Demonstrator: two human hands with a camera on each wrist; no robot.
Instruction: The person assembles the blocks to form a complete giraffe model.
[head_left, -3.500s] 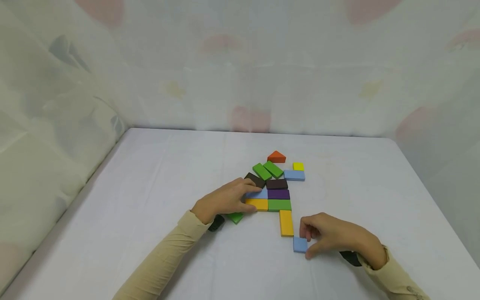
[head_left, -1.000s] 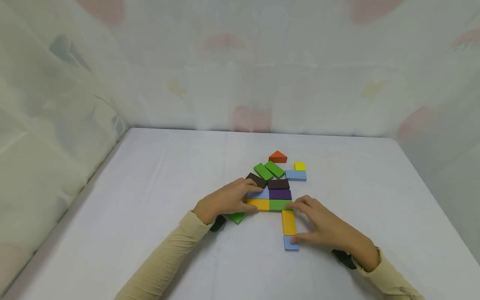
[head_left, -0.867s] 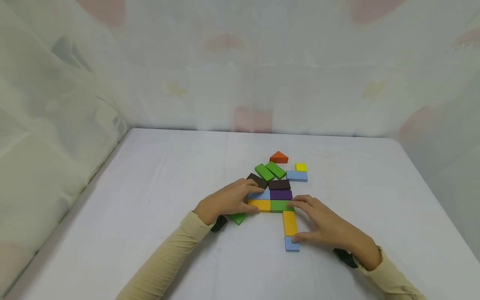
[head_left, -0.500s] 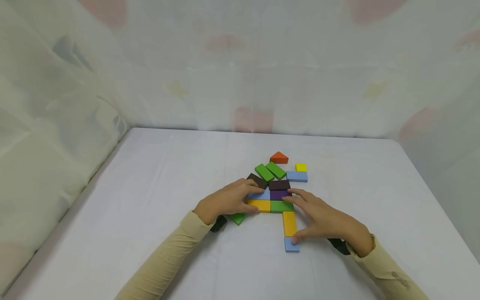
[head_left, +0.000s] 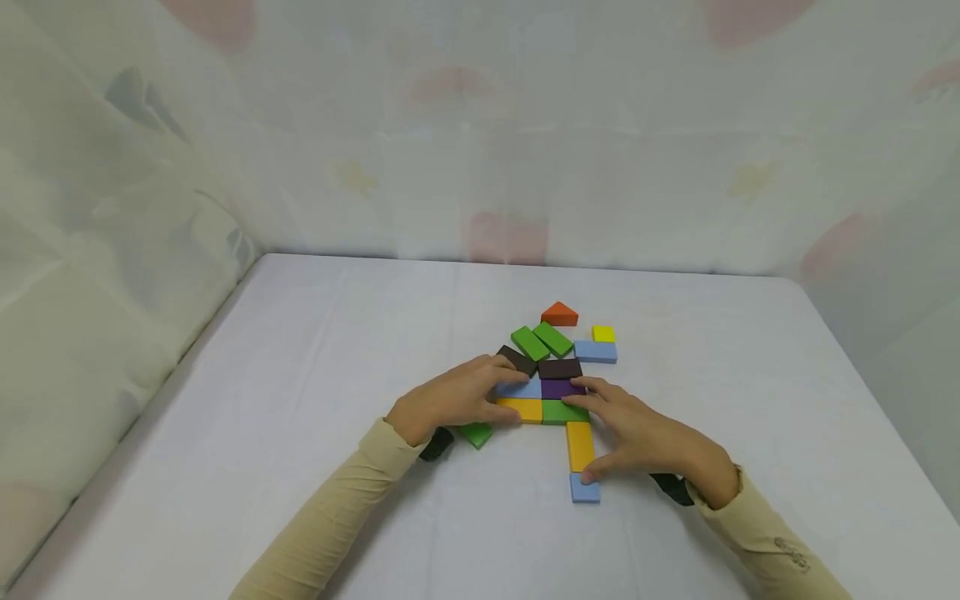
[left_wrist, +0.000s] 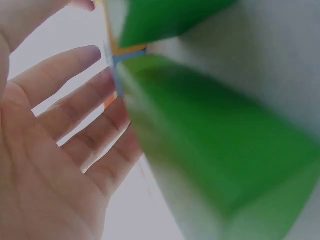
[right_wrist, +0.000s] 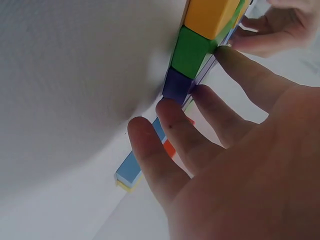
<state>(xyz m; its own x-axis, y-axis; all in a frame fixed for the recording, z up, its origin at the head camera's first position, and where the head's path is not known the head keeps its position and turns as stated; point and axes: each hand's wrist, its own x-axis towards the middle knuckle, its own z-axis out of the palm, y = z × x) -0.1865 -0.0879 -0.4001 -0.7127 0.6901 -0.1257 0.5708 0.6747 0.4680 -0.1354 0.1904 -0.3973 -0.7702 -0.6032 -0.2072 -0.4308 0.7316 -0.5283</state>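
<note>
in the head view, we saw the left hand [head_left: 453, 398], fingers loosely spread, on a flat blue block [head_left: 531, 390] and orange block [head_left: 529, 410] on the tabletop [head_left: 360, 333]; the right hand [head_left: 648, 437] spanned wide from purple block [head_left: 557, 389] to squarish pale block [head_left: 585, 492]. left wrist: blurred, sharp-edged green block [left_wrist: 215, 135]. right wrist: straight fingers.

A white table [head_left: 720, 358] is stretching across the space, its rounded far corners sitting against a pale back sheet [head_left: 630, 192]. Faded pink blots [head_left: 507, 239] and small yellowish marks [head_left: 356, 177] are dotting that sheet, which is showing faint creases. Along the left, another sheet [head_left: 82, 267] is sloping down to the table's edge, carrying grey-blue shapes [head_left: 133, 97] (rather blurred ones). A right-hand sheet [head_left: 911, 275] is enclosing the other side. Soft, diffuse light is falling over everything, tinting the left sheet slightly yellow-green.
</note>
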